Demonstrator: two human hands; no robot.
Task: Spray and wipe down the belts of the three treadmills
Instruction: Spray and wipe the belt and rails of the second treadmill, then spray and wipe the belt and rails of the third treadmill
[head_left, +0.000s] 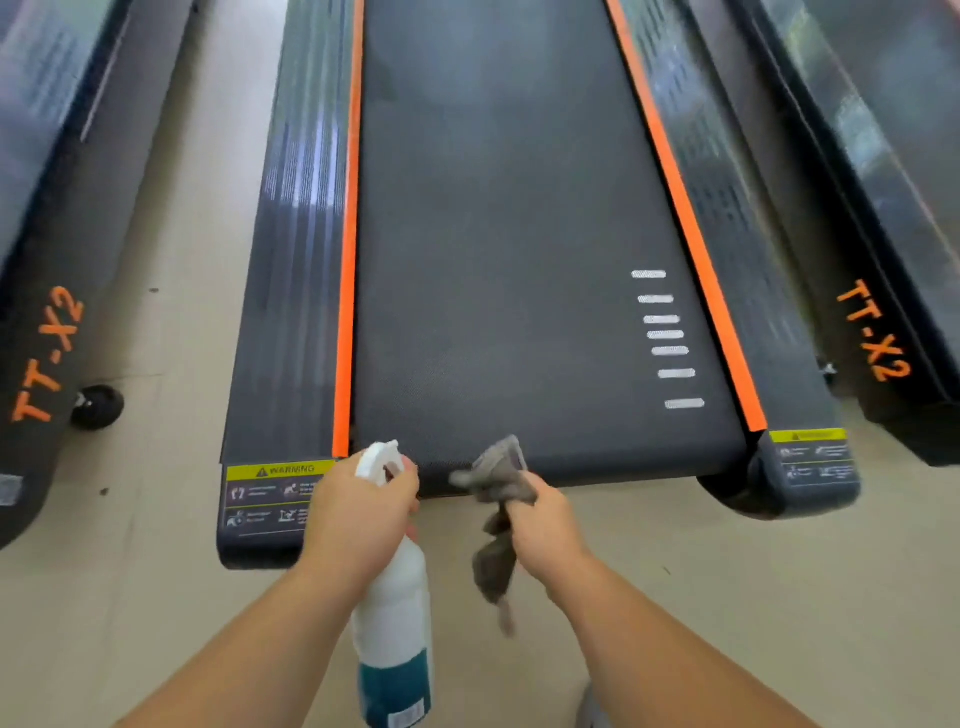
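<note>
Both hands closed on tools.
- Left hand (358, 512): fingers curled round the neck and trigger head of the spray bottle (397, 608), back of the hand up. The nozzle aims toward 12 o'clock at the near end of the belt. The bottle is white with a teal band low down, and its body hangs toward 6 o'clock below the fist. Bare forearm comes in from 7 o'clock.
- Right hand (543, 525): fist clamped on a bunched grey cloth (504, 480). One end stands above the knuckles toward 11 o'clock, the rest dangles toward 6 o'clock. Forearm comes in from 5 o'clock.
- The hands are near each other but apart, at the rear edge of the middle treadmill. Cannot tell whether the cloth touches the belt.

Middle treadmill belt (509, 260): dark, running from the hands up to 12 o'clock. A column of white dashes (667, 335) lies near its right edge. An orange strip (347, 260) borders each side, with dark side rails outside them.

Yellow warning label (280, 470) on the near left corner, partly behind the left hand. A similar label sits on the right corner at 4 o'clock.

Left treadmill (47, 338) at 9 o'clock, orange "TT-X2" lettering, with a small black wheel (98, 407) on the pale floor (171, 260) beside it. Right treadmill (883, 260) at 3 o'clock, same lettering. Far parts blurred.
</note>
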